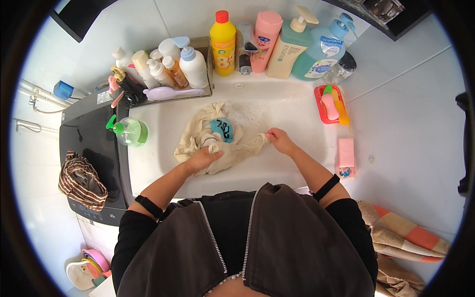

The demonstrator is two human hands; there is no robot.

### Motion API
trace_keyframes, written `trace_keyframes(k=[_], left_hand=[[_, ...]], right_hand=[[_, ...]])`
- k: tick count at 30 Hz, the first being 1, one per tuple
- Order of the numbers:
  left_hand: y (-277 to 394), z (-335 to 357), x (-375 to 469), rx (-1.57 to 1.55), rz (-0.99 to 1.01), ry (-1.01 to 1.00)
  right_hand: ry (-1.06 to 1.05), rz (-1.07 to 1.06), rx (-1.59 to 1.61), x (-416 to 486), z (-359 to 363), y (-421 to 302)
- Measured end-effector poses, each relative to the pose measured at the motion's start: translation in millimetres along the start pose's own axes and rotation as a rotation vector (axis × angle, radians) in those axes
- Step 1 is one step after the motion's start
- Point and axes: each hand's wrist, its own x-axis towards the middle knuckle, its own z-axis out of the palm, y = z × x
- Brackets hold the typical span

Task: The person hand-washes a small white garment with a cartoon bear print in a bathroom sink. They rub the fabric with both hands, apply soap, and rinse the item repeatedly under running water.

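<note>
A wet cream-coloured garment (193, 139) with a blue printed patch (222, 129) lies bunched in the white washbasin (297, 111). My left hand (206, 159) grips its near edge, thumb on top of the cloth. To the right, my right hand (278, 140) pinches a narrow end of the same cloth, which stretches between the two hands. Behind the garment, shallow water with some bubbles shows on the basin floor.
Bottles, including a yellow one (223, 48), line the back rim. A tray holds more bottles and a lilac hairbrush (174, 93). A green pump bottle (132, 131) stands left; a red soap dish (321, 111) and pink soap block (346, 153) sit right. Striped cloth (82, 180) lies far left.
</note>
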Motion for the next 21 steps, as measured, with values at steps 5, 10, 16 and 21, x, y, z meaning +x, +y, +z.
trace_keyframes(k=[5, 10, 16, 21], left_hand=[[-9, 11, 6, -0.332, 0.142, 0.037], [-10, 21, 13, -0.38, 0.111, 0.311], [-5, 42, 40, -0.281, 0.014, 0.236], [-2, 45, 48, -0.026, -0.252, 0.263]], right_hand=[[0.326, -0.009, 0.143, -1, 0, -15], [0.602, -0.151, -0.337, 7, -21, -20], [0.346, 0.169, -0.748, 0, -35, 0], [0.569, -0.287, -0.741, -58, -88, -9]])
